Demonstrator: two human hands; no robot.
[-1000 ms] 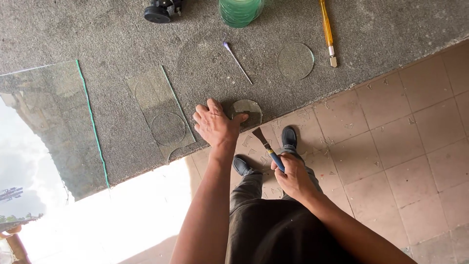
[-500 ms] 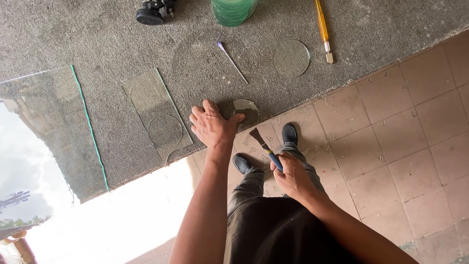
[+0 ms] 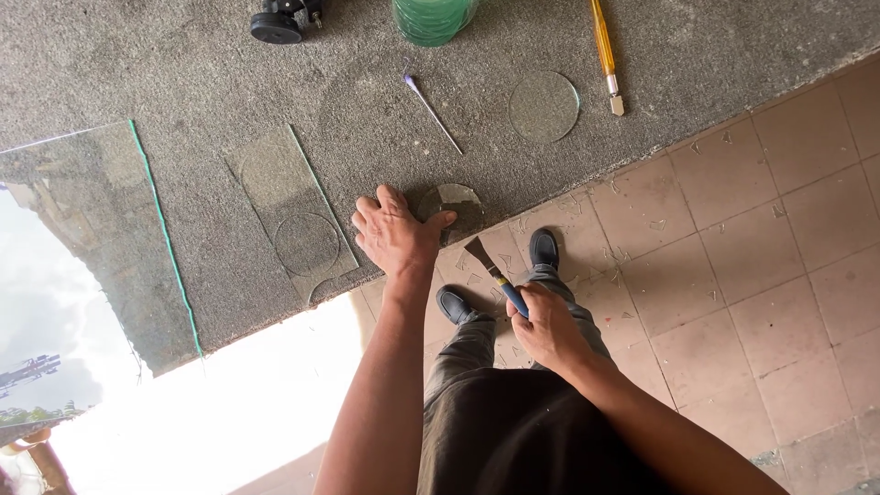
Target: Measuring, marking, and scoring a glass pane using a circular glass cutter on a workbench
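Observation:
My left hand (image 3: 394,234) rests palm down on the grey carpeted bench top (image 3: 183,82), its thumb and fingers holding a roughly round piece of clear glass (image 3: 456,209) at the bench's near edge. My right hand (image 3: 541,321) grips a blue-handled tool (image 3: 495,272) with a flat metal jaw, its tip just below and beside the glass piece, apart from it. A glass strip with a circle scored in it (image 3: 295,215) lies left of my left hand.
A finished glass disc (image 3: 544,106), a yellow-handled glass cutter (image 3: 604,50), a thin marker pen (image 3: 433,113), a stack of green-tinted discs (image 3: 433,16) and a black wheeled tool (image 3: 280,18) lie farther back. A large glass sheet (image 3: 82,266) covers the left. Glass shards litter the tiled floor (image 3: 715,266).
The view shifted slightly. My left hand stays on the glass piece; my right hand has moved the tool a little closer to the glass edge.

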